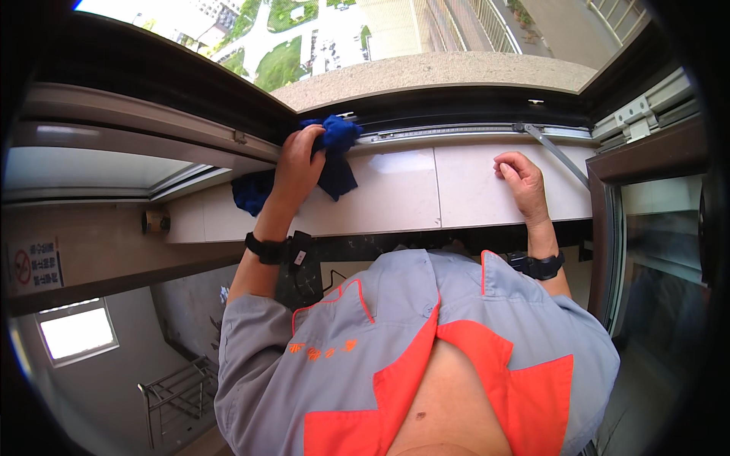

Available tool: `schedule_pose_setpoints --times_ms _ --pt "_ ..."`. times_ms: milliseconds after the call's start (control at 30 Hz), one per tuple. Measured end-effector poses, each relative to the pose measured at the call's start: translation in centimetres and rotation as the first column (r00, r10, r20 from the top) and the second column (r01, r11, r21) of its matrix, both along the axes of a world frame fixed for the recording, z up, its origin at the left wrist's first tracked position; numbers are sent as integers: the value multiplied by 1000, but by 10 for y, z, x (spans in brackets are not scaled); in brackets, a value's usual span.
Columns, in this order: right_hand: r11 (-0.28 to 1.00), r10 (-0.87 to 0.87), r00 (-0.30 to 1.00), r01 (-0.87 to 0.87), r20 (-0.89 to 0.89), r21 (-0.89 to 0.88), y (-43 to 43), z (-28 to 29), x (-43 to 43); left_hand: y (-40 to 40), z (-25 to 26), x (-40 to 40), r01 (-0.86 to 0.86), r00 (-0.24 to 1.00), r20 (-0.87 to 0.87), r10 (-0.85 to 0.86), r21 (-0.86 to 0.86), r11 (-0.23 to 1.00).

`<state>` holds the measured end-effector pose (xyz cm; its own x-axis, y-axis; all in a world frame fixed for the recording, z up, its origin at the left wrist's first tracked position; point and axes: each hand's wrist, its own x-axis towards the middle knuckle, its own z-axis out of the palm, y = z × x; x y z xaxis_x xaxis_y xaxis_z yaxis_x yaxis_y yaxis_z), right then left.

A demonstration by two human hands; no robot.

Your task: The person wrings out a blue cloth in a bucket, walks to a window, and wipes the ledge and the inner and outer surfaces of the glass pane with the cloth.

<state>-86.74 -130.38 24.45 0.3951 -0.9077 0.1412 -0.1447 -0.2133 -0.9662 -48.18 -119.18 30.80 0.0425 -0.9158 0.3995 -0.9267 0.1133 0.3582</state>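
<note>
My left hand (299,157) grips a dark blue cloth (339,134) at the left end of the lower window frame. Folds of the cloth hang over the white tiled sill (393,185), and another blue part lies left of my wrist. Beside the cloth, a metal slide rail (445,134) runs along the black window frame (433,105). My right hand (522,182) hovers over the right part of the sill, fingers loosely curled, with nothing visible in it. Just right of it, a metal stay arm (556,154) links the rail to the open sash (604,228).
Beyond the screened opening lie a rough outer ledge (445,68) and ground far below. A brown-framed window panel (142,131) stands at left. Further down are a small can (155,221), a sign with writing (35,268) and a metal rack (177,393). Hinge hardware (633,117) sits upper right.
</note>
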Motion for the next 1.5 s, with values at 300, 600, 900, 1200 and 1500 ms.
schedule_pose_setpoints --times_ms 300,600,900,1200,1500 --pt "996 51 996 -46 -78 71 1 21 22 52 10 -50 269 963 17 -271 63 961" --pt "865 497 851 -501 -170 22 11 52 180 76 8 -54 361 917 -150 -370 -84 929" --pt "795 332 787 -530 520 295 11 74 244 124 -39 -5 -68 973 -230 23 -188 980" --pt "663 48 890 -368 -453 -652 39 37 322 133 -75 33 -322 947 -93 308 -237 917" --pt "536 50 301 -813 -952 -228 35 81 354 134 -75 35 -323 947 -71 315 -235 917"
